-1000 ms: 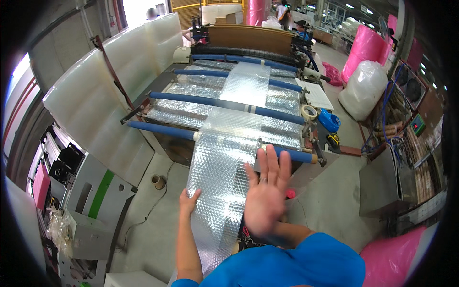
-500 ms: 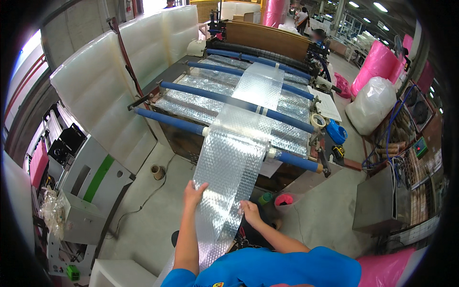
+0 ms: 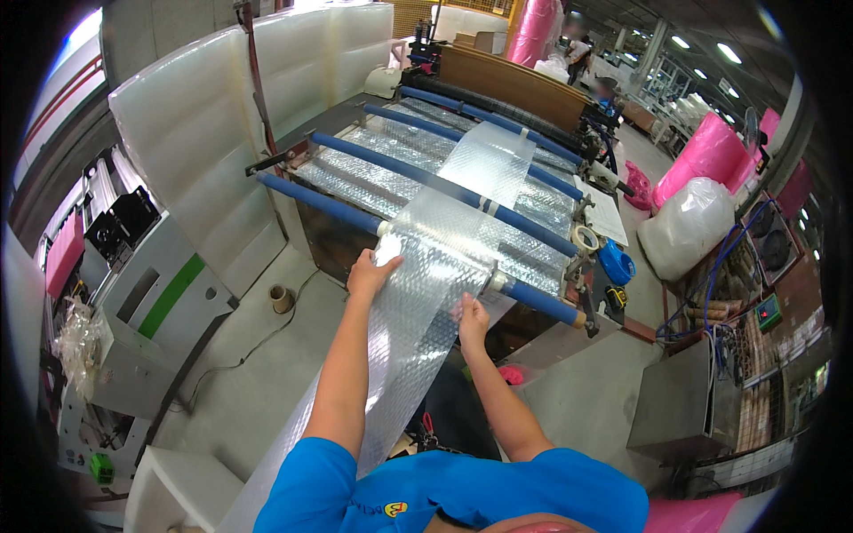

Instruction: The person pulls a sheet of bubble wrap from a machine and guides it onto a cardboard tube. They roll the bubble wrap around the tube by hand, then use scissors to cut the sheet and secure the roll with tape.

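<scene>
A long transparent strip of bubble wrap [image 3: 413,298] runs over the blue rollers [image 3: 418,175] of a machine and slopes down past my body to the lower left. My left hand [image 3: 371,274] grips its left edge just below the nearest blue roller [image 3: 320,201], thumb on top and fingers behind. At the right edge, a little closer to me, my right hand [image 3: 471,320] pinches the film with curled fingers. Part of the nearest roller is covered by the strip. Silvery bubble film [image 3: 355,169] lies beneath the rollers on the machine bed.
Tall white wrapped stacks [image 3: 191,133] stand along the left. On the machine's right side are a tape roll [image 3: 585,237], a blue tape dispenser [image 3: 616,263] and a yellow-black tape measure [image 3: 615,298]. A cardboard core [image 3: 282,298] and a cable lie on the floor. Pink rolls [image 3: 702,160] stand farther right.
Both hands have moved forward along the bubble wrap, closer to the nearest roller. The strip's lower part now slants more to the left, and my view has shifted slightly.
</scene>
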A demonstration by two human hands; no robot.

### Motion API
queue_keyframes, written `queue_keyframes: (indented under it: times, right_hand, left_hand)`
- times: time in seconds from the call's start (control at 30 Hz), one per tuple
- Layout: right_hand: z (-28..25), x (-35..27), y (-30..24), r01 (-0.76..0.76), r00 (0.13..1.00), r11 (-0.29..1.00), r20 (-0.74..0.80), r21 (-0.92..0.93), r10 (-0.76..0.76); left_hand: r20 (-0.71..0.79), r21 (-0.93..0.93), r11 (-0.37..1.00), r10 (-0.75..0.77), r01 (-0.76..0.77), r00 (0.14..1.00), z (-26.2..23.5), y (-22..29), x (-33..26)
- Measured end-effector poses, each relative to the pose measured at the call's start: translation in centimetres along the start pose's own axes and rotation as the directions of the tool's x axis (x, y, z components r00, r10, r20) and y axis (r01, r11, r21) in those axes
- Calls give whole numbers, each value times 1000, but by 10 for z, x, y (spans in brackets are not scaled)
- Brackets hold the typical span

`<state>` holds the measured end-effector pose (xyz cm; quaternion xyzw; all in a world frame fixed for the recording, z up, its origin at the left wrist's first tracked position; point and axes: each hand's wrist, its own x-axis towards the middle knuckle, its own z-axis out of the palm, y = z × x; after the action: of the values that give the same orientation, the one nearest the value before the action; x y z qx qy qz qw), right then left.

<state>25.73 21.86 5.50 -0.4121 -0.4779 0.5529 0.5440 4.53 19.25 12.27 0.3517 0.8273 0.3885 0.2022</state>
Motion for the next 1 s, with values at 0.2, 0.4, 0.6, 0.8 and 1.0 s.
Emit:
queue_keyframes:
  times: [0.2,0.4,0.6,0.8,1.0]
  right_hand:
    - [0,-44,32,-157,987,980,3,-125,159]
    - [0,-90,15,-275,933,950,199,-146,300]
    - [21,-103,-79,-244,939,970,250,9,234]
    - [21,-107,-70,-266,935,964,245,0,258]
    - [-4,-95,18,-259,941,964,207,-66,267]
  left_hand:
    - [121,-192,981,40,-17,992,15,-68,-26]
    - [-73,-116,991,54,-62,996,-25,-92,-62]
    - [-62,-175,979,97,-106,993,-87,-32,-69]
    - [-5,-216,971,100,-98,995,-78,-56,-61]
    - [118,-201,980,18,7,993,-33,-91,-58]
